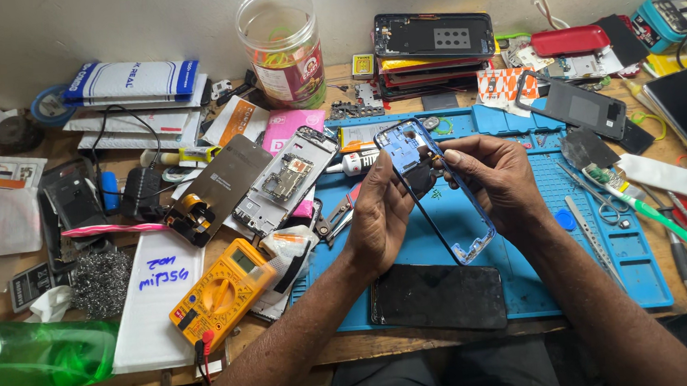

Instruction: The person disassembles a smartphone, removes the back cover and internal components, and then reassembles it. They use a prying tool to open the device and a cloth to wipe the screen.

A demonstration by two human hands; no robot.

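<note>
I see left hand (379, 215) gripping blue phone frame (435, 190) along its left edge, right hand (496, 179) pinching top right, frame tilted above middle of blue work mat (530, 284). Dark phone (439, 296) at mat's near edge. Clear plastic jar (281, 47) (contents unclear, maybe bands) at desk's back edge. Yellow multimeter (221, 292) off mat's left edge.

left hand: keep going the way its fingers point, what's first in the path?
The left hand points up and away, along the blue phone frame it holds. Beyond that, probably the white glue tube; depth is unclear.
</note>
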